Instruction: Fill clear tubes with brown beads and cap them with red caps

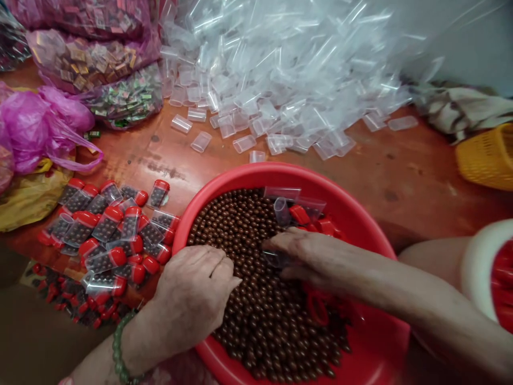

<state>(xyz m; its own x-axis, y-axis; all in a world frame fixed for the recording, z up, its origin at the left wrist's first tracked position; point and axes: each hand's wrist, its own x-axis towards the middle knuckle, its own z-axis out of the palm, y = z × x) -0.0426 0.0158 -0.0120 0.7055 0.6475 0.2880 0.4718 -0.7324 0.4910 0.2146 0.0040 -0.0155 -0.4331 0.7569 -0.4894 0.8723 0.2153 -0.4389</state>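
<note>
A red basin holds a large heap of shiny brown chocolate-like balls. Over its left rim reaches my left hand, fingers curled down to the balls; whatever may be inside them is hidden. My right hand is closed on a clear plastic tube, low over the balls in the middle of the basin. Just beyond it, another clear tube and several red caps lie inside the basin. A red ring-shaped piece rests below my right wrist.
Filled red-capped containers are piled left of the basin, with more lower down. Empty clear tubes form a big heap behind. Pink bags stand at left. A yellow basket and a white tub are at right.
</note>
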